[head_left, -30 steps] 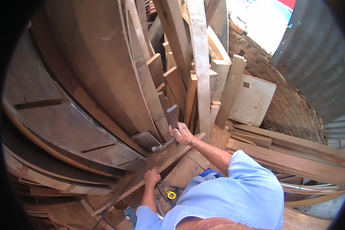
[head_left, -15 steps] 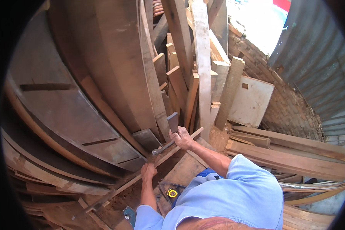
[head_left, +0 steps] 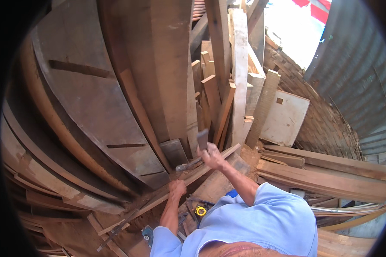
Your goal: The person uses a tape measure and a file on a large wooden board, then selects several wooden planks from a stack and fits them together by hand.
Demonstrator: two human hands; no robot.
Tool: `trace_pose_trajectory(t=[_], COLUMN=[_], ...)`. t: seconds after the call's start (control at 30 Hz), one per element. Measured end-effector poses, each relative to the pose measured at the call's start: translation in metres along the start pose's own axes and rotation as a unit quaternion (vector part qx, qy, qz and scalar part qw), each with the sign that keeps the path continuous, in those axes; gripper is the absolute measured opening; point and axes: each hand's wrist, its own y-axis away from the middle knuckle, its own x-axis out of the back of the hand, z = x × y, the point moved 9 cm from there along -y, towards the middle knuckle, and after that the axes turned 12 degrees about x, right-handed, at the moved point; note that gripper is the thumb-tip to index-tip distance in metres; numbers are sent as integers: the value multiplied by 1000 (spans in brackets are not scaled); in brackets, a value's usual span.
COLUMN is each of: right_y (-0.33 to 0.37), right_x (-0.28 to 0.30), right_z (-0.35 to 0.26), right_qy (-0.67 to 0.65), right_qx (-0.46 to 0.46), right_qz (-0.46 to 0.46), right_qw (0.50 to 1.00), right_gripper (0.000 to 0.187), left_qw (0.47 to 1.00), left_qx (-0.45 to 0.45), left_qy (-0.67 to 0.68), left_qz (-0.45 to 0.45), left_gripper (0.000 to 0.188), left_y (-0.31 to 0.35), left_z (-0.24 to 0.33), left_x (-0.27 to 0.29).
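Observation:
My left hand (head_left: pixel 177 187) is closed at the near edge of a long, narrow wooden strip (head_left: pixel 197 174), which runs diagonally from low left to upper right. Just beyond it, my right hand (head_left: pixel 212 156) makes a fist round a tool with a dark, block-shaped end (head_left: pixel 203 138) standing up from the fist. A grey rod with a rounded metal end (head_left: pixel 182 167) reaches from the right fist toward the left hand; blur hides whether it belongs to the same tool. Under the strip lies a wooden board (head_left: pixel 212 186).
A yellow tape measure (head_left: pixel 200 210) and a teal power tool (head_left: pixel 147 234) lie close to my body. Large panels (head_left: pixel 81 73) lean at left, with upright planks (head_left: pixel 240 77) ahead. Stacked boards (head_left: pixel 326 173) lie at right, below a brick wall (head_left: pixel 326 128).
The whole view has shifted, so the scene sits farther right. The dark tool end in my right hand is now blurred by motion. My left hand stays at the strip.

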Motion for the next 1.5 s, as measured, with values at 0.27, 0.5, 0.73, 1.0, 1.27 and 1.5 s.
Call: trace_pose_trajectory(t=[0.27, 0.5, 0.73, 1.0, 1.27, 1.5], right_y=[-70, -55, -29, -18, -12, -82], right_x=[60, 5, -21, -25, -7, -8], right_z=[60, 49, 11, 18, 39, 37], right_qy=[73, 8, 0, 7, -31, 28], right_qx=[35, 32, -33, 19, -11, 43], right_qz=[75, 12, -35, -56, -44, -62], right_qw=[994, 999, 999, 998, 999, 997], right_gripper=[17, 25, 26, 28, 31, 21], left_qw=[998, 1000, 923, 167, 115, 145], left_qx=[-34, -11, 96, 221, 274, 294], left_qy=[7, 29, 337, 934, 945, 934], left_qz=[56, -3, 157, -225, -133, -140], left_gripper=[16, 18, 35, 75, 49, 40], left_y=[-4, 5, 90, 19, -36, -28], left_z=[6, 1, -11, 62, 52, 51], left_x=[6, 9, 56, -119, -155, -164])
